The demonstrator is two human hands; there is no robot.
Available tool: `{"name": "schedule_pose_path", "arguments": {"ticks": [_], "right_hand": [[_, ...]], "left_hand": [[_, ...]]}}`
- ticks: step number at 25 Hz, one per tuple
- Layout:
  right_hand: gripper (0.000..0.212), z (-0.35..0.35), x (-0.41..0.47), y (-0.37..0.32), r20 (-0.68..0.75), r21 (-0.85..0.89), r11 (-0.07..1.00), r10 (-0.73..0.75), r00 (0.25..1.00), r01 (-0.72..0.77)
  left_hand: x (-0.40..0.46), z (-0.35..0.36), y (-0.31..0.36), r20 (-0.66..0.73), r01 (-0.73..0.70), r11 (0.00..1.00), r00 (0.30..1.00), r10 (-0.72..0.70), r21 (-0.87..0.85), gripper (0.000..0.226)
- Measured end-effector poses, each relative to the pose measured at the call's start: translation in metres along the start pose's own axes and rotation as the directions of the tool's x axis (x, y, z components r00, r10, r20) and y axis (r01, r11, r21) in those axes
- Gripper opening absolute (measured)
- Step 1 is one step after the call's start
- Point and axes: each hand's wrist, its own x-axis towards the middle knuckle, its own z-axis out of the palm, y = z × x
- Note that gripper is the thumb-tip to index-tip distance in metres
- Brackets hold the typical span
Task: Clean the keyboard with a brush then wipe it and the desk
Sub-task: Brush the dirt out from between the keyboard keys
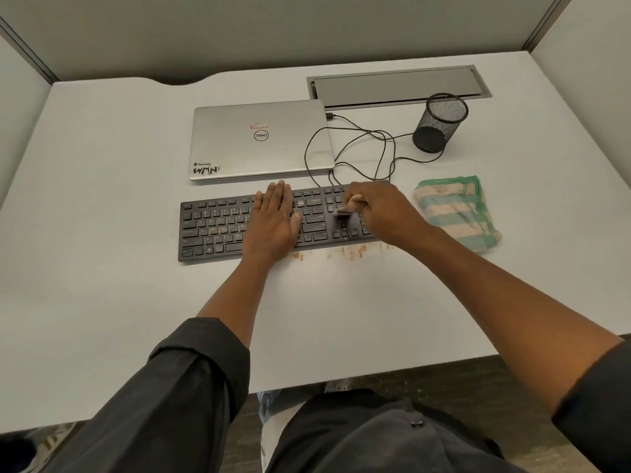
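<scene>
A person at a white desk (102, 199) works over a black keyboard (218, 227) lying crosswise at the desk's centre. The left hand (273, 221) lies flat on the middle of the keys, fingers straight and close together, pointing toward twelve o'clock, holding nothing. The right hand (379, 209) is curled around the pale handle of a small brush (346, 211), whose dark bristles, blurred in the frame, touch the keys at the keyboard's right end, near the arrow cluster.

Orange-brown crumbs (348, 251) are scattered on the desk just beside the keyboard's near edge, at six o'clock from the brush. A folded green-and-beige striped cloth (457, 213) lies on the desk at three o'clock from the keyboard, near it but apart from the right hand. At twelve o'clock from the keyboard sits a closed silver Dell laptop (259, 141), with a black cable (358, 145) looping from its right edge down toward the keyboard. A black mesh pen cup (440, 122) stands at two o'clock, just in front of a grey cable hatch (396, 85) set into the desk's surface.
</scene>
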Motion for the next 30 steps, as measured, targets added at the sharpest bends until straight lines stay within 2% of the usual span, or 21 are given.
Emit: {"name": "schedule_pose_path", "arguments": {"ticks": [3,4,7,10,12,16,19,20,22,24,27,30], "right_hand": [[0.011,0.005,-0.011,-0.005,0.123,-0.025,1.0,0.002,0.992,0.001],[0.012,0.001,-0.013,-0.006,0.106,-0.007,1.0,0.002,0.994,-0.001],[0.014,-0.006,-0.007,-0.005,-0.064,0.127,0.99,0.074,0.995,-0.065],[0.017,0.001,-0.002,-0.004,-0.052,0.278,0.944,0.197,0.979,-0.175],[0.018,0.007,-0.005,0.002,-0.06,0.254,0.943,0.237,0.97,-0.214],[0.021,-0.001,-0.004,0.004,-0.187,0.09,0.956,0.292,0.938,-0.279],[0.018,0.0,0.004,-0.004,-0.148,0.298,0.902,0.365,0.919,-0.311],[0.017,0.003,0.004,-0.005,-0.138,0.303,0.898,0.372,0.918,-0.319],[0.018,0.01,0.002,0.001,-0.179,0.172,0.922,0.375,0.909,-0.347],[0.021,0.008,0.001,0.006,-0.271,0.058,0.91,0.41,0.871,-0.411],[0.022,0.001,0.003,0.009,-0.33,0.139,0.89,0.455,0.827,-0.434],[0.023,0.007,0.0,0.007,-0.3,0.089,0.907,0.418,0.857,-0.411]], "left_hand": [[0.0,0.0,0.0,-0.004,0.001,1.0,1.0,-0.001,-0.003,0.065],[0.0,0.0,-0.001,-0.01,0.0,1.0,1.0,0.0,-0.002,0.065],[0.0,0.001,-0.001,-0.014,0.0,1.0,1.0,0.0,0.009,0.064],[0.0,0.001,0.0,-0.001,0.006,1.0,1.0,-0.006,0.01,0.065],[0.0,0.001,0.0,-0.005,0.003,1.0,1.0,-0.003,0.01,0.065],[0.0,0.002,-0.002,-0.012,-0.002,1.0,1.0,0.002,0.009,0.065],[0.0,0.002,-0.001,-0.012,-0.002,1.0,1.0,0.002,0.02,0.065],[0.0,0.002,-0.001,-0.01,0.0,1.0,1.0,0.0,0.02,0.065],[0.0,0.002,-0.001,-0.005,0.001,1.0,1.0,-0.001,0.02,0.065],[0.0,0.002,-0.001,-0.012,0.002,1.0,1.0,-0.002,0.017,0.065],[0.0,0.002,-0.001,-0.009,0.004,1.0,1.0,-0.004,0.01,0.065],[0.0,0.0,0.0,-0.001,0.001,1.0,1.0,-0.001,0.008,0.064]]}}
